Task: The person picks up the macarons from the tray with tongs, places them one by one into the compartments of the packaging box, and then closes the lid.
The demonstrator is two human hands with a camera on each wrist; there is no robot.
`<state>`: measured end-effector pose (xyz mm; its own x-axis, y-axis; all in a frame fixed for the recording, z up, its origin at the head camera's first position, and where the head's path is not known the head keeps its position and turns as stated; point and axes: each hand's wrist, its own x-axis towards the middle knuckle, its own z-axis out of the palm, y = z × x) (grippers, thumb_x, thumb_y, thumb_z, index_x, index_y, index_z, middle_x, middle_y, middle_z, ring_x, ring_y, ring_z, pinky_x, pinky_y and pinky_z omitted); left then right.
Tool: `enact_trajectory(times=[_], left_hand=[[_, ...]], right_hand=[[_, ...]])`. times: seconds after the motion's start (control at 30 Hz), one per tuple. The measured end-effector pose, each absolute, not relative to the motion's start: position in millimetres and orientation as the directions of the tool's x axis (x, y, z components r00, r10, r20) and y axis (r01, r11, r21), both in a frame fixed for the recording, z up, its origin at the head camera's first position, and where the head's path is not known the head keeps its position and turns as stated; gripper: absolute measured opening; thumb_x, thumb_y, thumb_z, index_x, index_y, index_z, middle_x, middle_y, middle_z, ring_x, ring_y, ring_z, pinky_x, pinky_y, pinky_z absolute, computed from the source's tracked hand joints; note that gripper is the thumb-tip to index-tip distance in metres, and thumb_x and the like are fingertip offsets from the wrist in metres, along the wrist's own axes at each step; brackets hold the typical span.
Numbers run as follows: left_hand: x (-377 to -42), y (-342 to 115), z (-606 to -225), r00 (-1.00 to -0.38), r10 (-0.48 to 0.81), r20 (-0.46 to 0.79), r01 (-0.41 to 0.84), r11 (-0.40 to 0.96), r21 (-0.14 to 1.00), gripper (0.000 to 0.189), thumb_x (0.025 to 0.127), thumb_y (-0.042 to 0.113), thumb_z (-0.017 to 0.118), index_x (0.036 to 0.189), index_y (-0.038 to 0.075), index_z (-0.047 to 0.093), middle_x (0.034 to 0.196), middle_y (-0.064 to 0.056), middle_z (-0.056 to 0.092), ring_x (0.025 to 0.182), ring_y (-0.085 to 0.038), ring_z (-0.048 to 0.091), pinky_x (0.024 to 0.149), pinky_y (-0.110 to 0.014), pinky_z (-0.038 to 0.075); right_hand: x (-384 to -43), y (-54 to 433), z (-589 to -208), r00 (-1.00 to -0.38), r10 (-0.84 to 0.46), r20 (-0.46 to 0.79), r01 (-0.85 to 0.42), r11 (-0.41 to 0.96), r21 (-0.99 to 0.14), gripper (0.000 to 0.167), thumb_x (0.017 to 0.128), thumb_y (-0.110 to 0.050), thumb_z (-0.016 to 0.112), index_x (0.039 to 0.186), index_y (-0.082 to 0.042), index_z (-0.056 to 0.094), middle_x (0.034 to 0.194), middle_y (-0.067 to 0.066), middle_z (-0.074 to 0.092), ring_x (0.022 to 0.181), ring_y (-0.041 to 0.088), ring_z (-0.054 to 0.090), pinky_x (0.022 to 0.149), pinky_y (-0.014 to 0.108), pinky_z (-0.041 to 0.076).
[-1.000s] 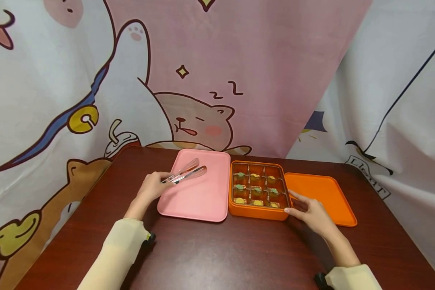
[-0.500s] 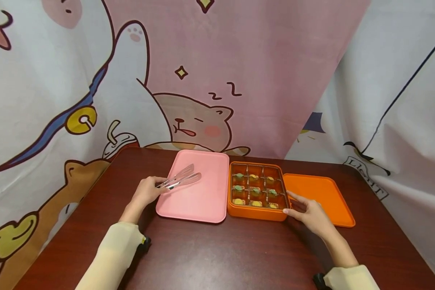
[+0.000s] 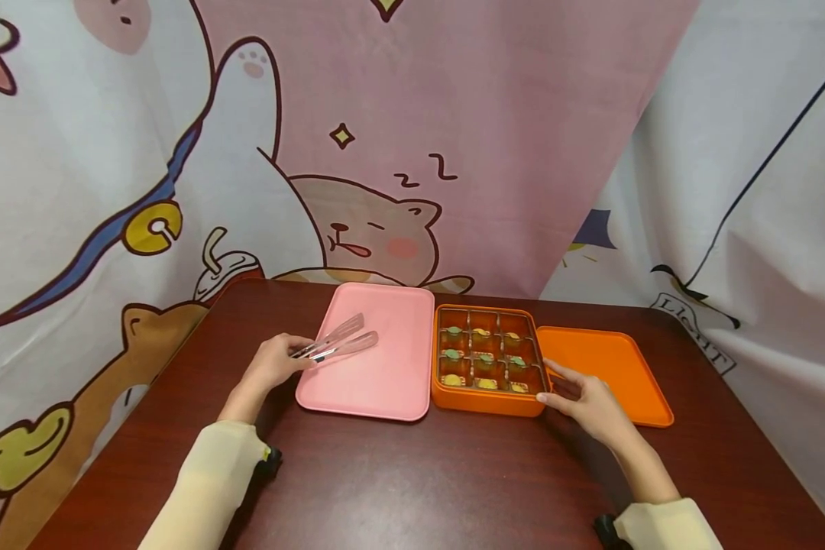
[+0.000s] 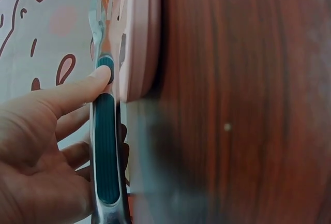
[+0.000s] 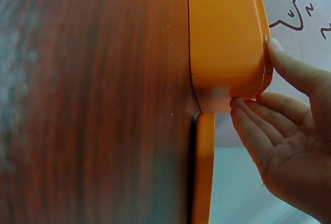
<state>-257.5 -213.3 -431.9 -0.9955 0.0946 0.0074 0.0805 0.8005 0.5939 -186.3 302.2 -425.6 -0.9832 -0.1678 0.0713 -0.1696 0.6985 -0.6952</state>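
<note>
My left hand (image 3: 275, 363) holds a pair of metal tongs (image 3: 344, 344) above the left part of a pink tray (image 3: 385, 382). In the left wrist view the thumb lies on the green grip of the tongs (image 4: 107, 146), with the fingers behind it. The two tong arms stand apart with nothing between them. My right hand (image 3: 591, 405) pinches the near right corner of an orange box (image 3: 488, 403). In the right wrist view the thumb rests at the box's top rim (image 5: 266, 58) and the fingertips touch its side. Small yellow and green pieces sit in the box's compartments.
A flat orange lid (image 3: 612, 374) lies on the dark wooden table (image 3: 412, 481), right of the box. The pink tray stands close by the box's left side. Behind the table hangs a printed cloth (image 3: 509, 153) with cartoon animals.
My left hand has drawn the tongs a little left and toward me over the tray. The right hand stays at the box corner, and the box has not moved.
</note>
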Motion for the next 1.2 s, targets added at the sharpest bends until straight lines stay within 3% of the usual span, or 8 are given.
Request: enact_trajectory(times=[0.57, 1.2], left_hand=[[-253.1, -234.4, -430.3, -0.99, 0.135, -0.041, 0.08, 0.776, 0.625, 0.043, 0.084, 0.02, 0.079, 0.122, 0.002, 0.069, 0.114, -0.019, 0.071, 0.094, -0.027, 0.061, 0.077, -0.034, 0.046], [-252.3, -237.8, -428.7, -0.99, 0.134, -0.03, 0.083, 0.758, 0.646, 0.043, 0.089, 0.019, 0.074, 0.127, 0.001, 0.065, 0.119, -0.023, 0.069, 0.101, -0.031, 0.063, 0.083, -0.041, 0.05]], right_hand=[[-187.5, 302.3, -427.1, -0.984, -0.162, 0.072, -0.167, 0.706, -0.689, 0.072, 0.092, -0.035, 0.072, 0.15, -0.003, 0.043, 0.146, 0.028, 0.048, 0.125, 0.044, 0.058, 0.093, 0.05, 0.053], [-186.4, 302.5, -425.8, -0.985, -0.158, 0.071, -0.164, 0.714, -0.681, 0.072, 0.092, -0.035, 0.072, 0.15, -0.003, 0.043, 0.146, 0.028, 0.048, 0.125, 0.044, 0.057, 0.095, 0.053, 0.051]])
